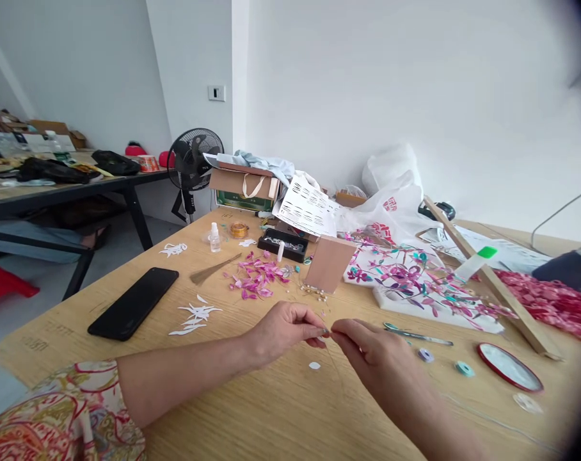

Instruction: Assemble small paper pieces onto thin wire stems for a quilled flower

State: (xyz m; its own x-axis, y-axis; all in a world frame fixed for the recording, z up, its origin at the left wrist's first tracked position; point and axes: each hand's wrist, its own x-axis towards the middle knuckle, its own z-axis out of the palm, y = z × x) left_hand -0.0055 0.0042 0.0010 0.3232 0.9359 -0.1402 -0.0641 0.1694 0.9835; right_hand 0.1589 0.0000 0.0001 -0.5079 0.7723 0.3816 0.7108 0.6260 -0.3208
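Observation:
My left hand (288, 333) and my right hand (372, 349) meet above the wooden table (252, 416), their fingertips pinched close together. Something tiny and dark sits between the left fingertips, too small to name. A thin wire or thread (337, 374) hangs below the fingers. What the right fingertips pinch is hidden. Just under the hands lies a small white petal-shaped piece (314, 365). Pink petals (259, 276) are scattered beyond my left hand, and white cut pieces (197, 315) lie left of it.
A black phone (134, 303) lies at the left. Behind stand a small bottle (214, 237), a black tray (281, 245) and a brown board (329, 264). Pink flower sprays (415, 282) rest on white foam. Tweezers (422, 336), small rolls (464, 368) and a red-rimmed dish (510, 367) are at the right.

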